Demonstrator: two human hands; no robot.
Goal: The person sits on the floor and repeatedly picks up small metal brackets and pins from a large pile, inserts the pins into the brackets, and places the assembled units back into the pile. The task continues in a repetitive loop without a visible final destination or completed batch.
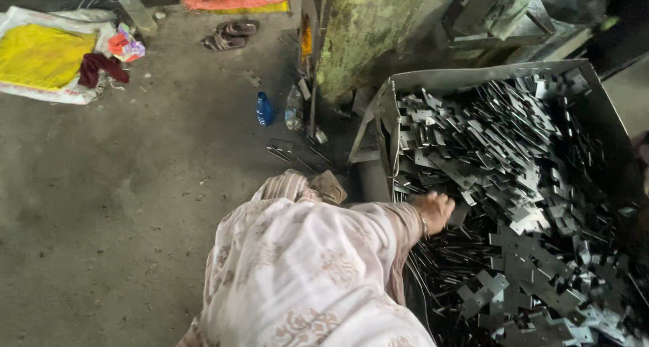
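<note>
A small blue plastic bottle (264, 109) stands upright on the concrete floor (122, 205), at about eleven o'clock from the picture's middle. Just beside it, toward three o'clock, stands a clear bottle (293, 109), close against the foot of a green machine. At ten o'clock, by the upper left edge, a white sack (40, 90) lies flat with a yellow cloth spread over it. Toward two o'clock from the sack sits a crumpled wrapper (126, 46) in pink, orange and white. No screens or signs show.
</note>
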